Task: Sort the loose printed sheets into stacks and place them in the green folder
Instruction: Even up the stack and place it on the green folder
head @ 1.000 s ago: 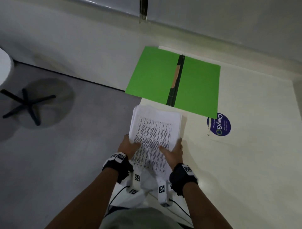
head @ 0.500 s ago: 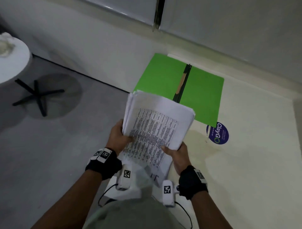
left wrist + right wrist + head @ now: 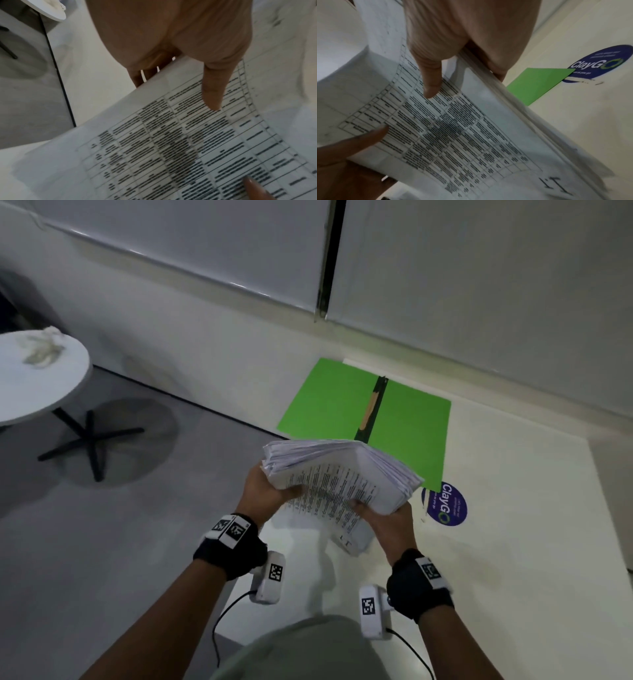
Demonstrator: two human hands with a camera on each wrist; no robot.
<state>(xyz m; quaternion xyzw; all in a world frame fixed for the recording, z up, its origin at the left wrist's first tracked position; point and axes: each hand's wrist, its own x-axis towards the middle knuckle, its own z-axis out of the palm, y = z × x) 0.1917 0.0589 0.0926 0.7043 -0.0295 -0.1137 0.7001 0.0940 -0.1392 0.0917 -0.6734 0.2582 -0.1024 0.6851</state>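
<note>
Head view is showing the left hand (image 3: 270, 491) and right hand (image 3: 385, 517) gripping the sheets (image 3: 339, 474) above the bench (image 3: 496, 542), probably to even them for the open folder (image 3: 329, 402) lying behind.

**Three views around one held stack**

The head camera looks forward and down from above both hands, taking in the desk (image 3: 513, 542) beyond them. Each wrist camera sits close behind its own hand, facing along the fingers. All three views share the printed sheets (image 3: 342, 474) between the hands; the head and right wrist views also share the green folder (image 3: 325, 405).
</note>
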